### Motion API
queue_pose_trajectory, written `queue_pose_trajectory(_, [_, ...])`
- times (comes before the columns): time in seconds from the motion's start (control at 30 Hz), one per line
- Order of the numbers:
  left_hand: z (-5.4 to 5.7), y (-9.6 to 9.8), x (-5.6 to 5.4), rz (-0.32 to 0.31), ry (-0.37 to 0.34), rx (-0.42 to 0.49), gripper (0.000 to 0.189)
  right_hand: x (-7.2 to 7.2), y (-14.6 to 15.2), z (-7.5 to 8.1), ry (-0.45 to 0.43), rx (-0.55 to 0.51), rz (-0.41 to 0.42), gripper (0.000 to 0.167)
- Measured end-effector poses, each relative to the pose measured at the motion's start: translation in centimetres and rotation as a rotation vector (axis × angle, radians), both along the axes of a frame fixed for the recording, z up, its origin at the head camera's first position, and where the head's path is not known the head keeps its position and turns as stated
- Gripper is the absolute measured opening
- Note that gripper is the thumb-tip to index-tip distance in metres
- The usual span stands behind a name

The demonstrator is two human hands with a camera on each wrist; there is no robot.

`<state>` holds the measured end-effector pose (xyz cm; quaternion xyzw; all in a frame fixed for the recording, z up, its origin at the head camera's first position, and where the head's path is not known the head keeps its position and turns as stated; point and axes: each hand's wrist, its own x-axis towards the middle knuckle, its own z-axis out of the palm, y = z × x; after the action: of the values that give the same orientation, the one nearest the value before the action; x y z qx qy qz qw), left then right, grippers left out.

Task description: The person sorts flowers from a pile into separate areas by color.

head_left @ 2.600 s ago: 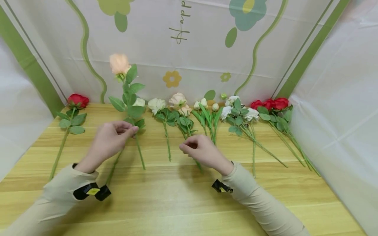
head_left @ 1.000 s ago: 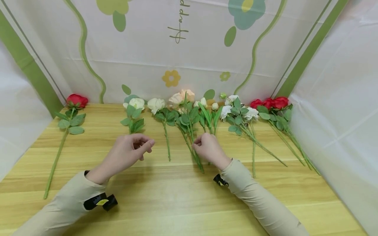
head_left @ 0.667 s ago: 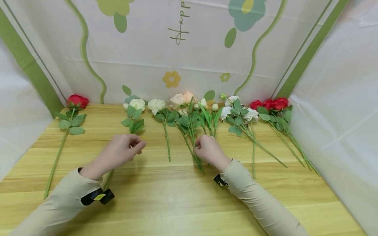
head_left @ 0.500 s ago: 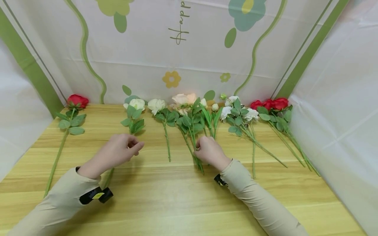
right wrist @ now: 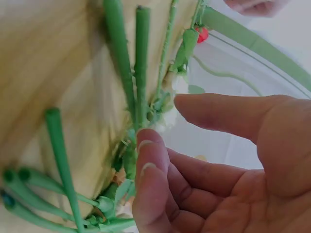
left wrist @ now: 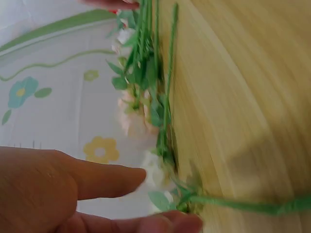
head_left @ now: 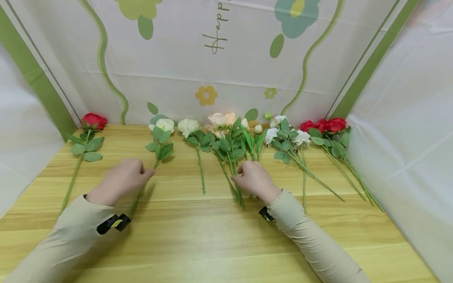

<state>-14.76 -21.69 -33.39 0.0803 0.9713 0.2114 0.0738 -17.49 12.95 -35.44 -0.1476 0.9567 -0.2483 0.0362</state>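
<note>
Over the table's left half, my left hand (head_left: 120, 179) reaches to the stem of a white rose (head_left: 164, 125). In the left wrist view, its thumb (left wrist: 114, 180) and fingers are apart, with a green stem (left wrist: 243, 204) just beyond the fingertips. My right hand (head_left: 257, 181) is beside the stems of the peach roses (head_left: 222, 119), which lie with overlapping leaves. The right wrist view shows its thumb (right wrist: 218, 114) spread from the bent fingers, nothing between them, and green stems (right wrist: 141, 63) right at the fingertips.
A red rose (head_left: 94, 121) lies far left and another white rose (head_left: 188, 126) left of the peach ones. White tulips (head_left: 258, 128), small white roses (head_left: 301, 137) and red roses (head_left: 335, 124) follow rightward. A printed cloth (head_left: 240, 67) hangs behind the wooden table (head_left: 205, 243).
My left hand held a peach rose upright earlier; that rose now lies with the other peach ones beside my right hand. My left hand has moved back left to the white rose's stem.
</note>
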Motion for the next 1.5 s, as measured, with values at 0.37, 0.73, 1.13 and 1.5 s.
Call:
queue_pose_trajectory(0.37, [-0.6,-1.8,-1.0,0.048,-0.186,-0.105,0.042,0.2,0.6,1.2,0.022,-0.045,0.043,0.027])
queue_pose_trajectory(0.73, [-1.7,-2.2,-1.8,-0.077,-0.200,-0.039,0.035,0.6,0.6,1.4,0.018,-0.038,0.057,0.022])
queue_pose_trajectory(1.13, [-0.1,-2.0,-1.9,-0.038,-0.013,0.118,0.032,0.3,0.8,2.0,-0.007,-0.169,0.067,0.021])
queue_pose_trajectory(1.5, [0.1,1.6,-1.1,0.047,0.146,0.492,0.033,1.7,-0.7,2.3,-0.158,-0.500,0.118,0.020])
